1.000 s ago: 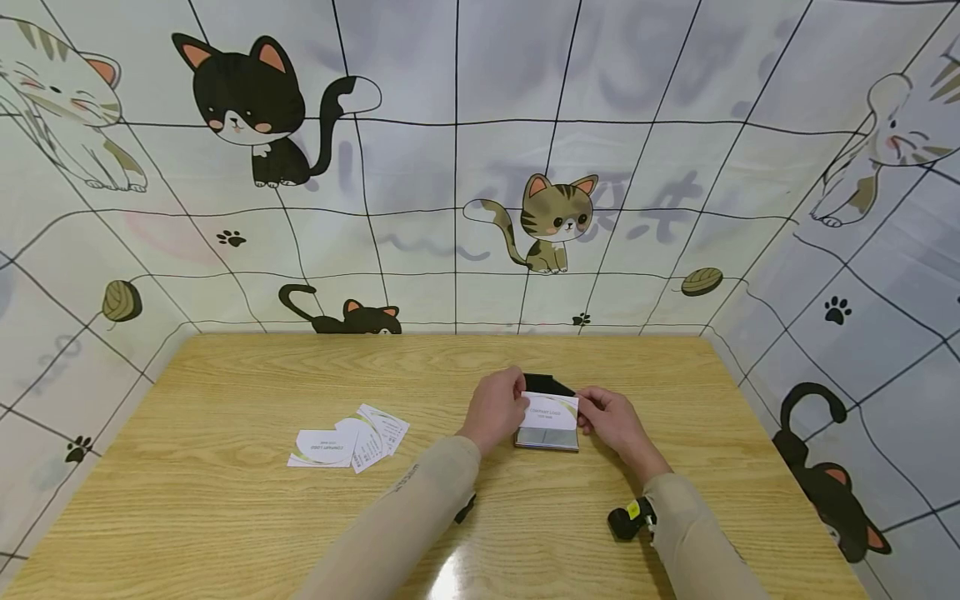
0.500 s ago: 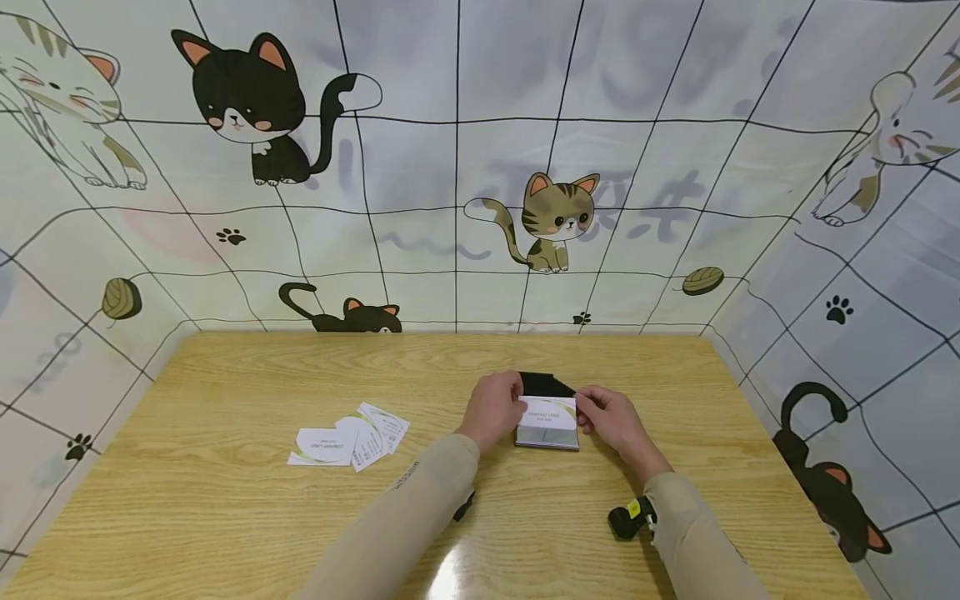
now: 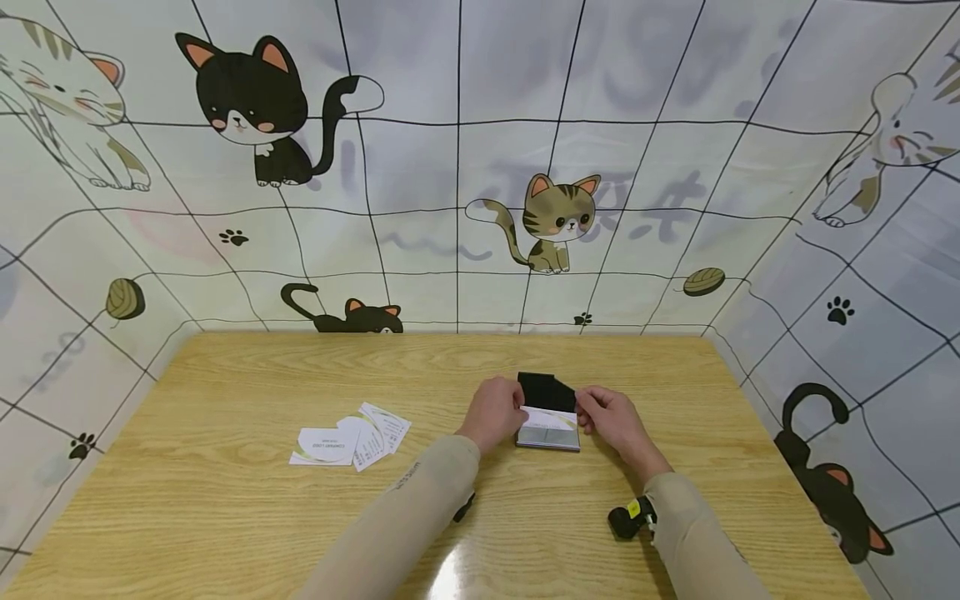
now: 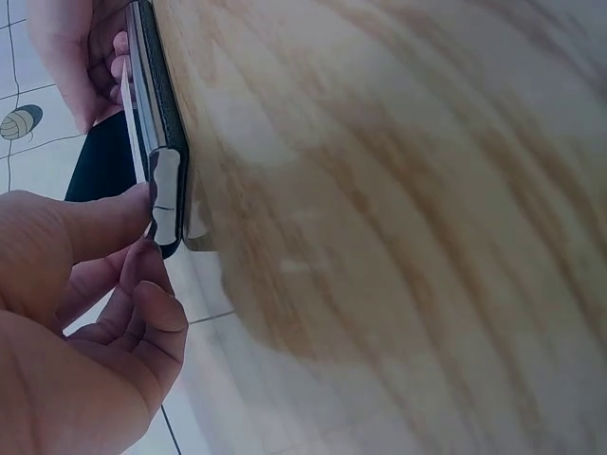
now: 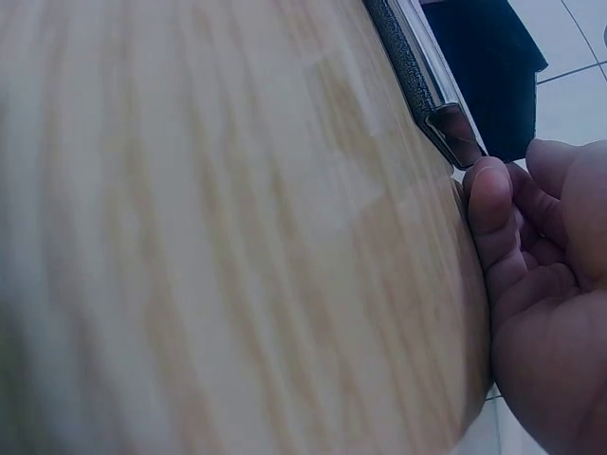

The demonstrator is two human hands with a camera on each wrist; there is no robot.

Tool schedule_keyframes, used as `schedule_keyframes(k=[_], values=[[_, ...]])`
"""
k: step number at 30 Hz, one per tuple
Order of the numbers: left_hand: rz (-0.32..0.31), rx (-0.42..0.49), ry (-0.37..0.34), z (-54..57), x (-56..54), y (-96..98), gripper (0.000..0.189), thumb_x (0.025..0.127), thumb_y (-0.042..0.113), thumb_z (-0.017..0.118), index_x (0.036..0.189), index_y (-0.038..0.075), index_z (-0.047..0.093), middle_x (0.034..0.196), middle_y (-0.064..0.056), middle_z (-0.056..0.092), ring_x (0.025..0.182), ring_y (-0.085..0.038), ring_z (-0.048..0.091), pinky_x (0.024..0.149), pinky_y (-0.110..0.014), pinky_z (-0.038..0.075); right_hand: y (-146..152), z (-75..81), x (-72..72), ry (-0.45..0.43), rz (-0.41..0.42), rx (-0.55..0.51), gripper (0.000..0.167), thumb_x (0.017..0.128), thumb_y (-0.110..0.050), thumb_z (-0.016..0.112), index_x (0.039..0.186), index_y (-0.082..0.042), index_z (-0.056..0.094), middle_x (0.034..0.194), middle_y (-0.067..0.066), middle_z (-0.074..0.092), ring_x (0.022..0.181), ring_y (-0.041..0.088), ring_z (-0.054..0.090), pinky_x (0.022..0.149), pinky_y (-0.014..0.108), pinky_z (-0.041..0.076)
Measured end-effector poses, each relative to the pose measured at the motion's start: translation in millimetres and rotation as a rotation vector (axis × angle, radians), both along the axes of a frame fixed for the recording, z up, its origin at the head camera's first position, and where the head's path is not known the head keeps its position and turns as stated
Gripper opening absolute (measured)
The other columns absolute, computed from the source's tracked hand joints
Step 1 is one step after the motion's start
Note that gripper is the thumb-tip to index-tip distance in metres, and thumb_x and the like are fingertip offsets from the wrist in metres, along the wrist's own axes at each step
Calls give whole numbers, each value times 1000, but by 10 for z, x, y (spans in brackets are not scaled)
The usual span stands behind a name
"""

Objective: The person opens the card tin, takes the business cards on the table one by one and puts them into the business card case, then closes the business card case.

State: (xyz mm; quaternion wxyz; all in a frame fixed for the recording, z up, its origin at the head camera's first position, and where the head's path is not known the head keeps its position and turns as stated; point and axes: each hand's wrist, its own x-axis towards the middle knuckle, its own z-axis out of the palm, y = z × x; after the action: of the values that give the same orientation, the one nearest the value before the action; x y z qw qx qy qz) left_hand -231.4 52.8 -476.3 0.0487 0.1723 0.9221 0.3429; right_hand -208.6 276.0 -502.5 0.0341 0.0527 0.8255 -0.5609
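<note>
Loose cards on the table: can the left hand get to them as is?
Likely yes: nothing visible stands between the left hand and the loose cards, which lie uncovered on the table to its left. It would first have to leave the card case, which its fingertips touch.

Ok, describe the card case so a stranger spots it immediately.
On the wooden table, look between the left hand and the right hand. The card case lies open there, black flap on the far side. Unlike the loose cards, it is boxy and dark-edged.
</note>
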Motion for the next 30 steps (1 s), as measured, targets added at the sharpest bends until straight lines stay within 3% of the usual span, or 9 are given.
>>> schedule_keyframes(k=[7, 16, 24, 30], values=[[-4, -1, -23, 5, 12, -37, 9, 88, 7, 80, 83, 6, 73, 77, 0, 64, 71, -14, 54, 66, -28, 49, 6, -19, -16, -13, -1, 1, 31, 109, -23, 54, 96, 3, 67, 81, 6, 63, 69, 14, 59, 63, 25, 53], [-32, 23, -61, 30, 33, -161, 10, 90, 9, 78, 97, 2, 77, 91, -5, 71, 80, -16, 59, 75, -33, 54, 15, -32, -25, -9, -5, 10, 31, 109, -22, 53, 96, 3, 66, 80, 7, 63, 68, 14, 58, 62, 25, 53], [-119, -5, -17, 76, 46, -514, 18, 92, 13, 76, 106, 1, 75, 97, -6, 70, 88, -18, 61, 82, -37, 54, 7, -14, -14, -6, -7, 16, 31, 109, -22, 54, 96, 3, 67, 80, 6, 63, 68, 14, 58, 62, 24, 52], [-112, -35, 24, 164, 84, -874, 19, 94, 16, 76, 108, 2, 74, 93, -4, 65, 83, -17, 58, 76, -36, 51, 14, -22, -17, -10, -3, 12, 31, 109, -23, 54, 96, 3, 67, 80, 6, 63, 69, 14, 58, 62, 25, 52]])
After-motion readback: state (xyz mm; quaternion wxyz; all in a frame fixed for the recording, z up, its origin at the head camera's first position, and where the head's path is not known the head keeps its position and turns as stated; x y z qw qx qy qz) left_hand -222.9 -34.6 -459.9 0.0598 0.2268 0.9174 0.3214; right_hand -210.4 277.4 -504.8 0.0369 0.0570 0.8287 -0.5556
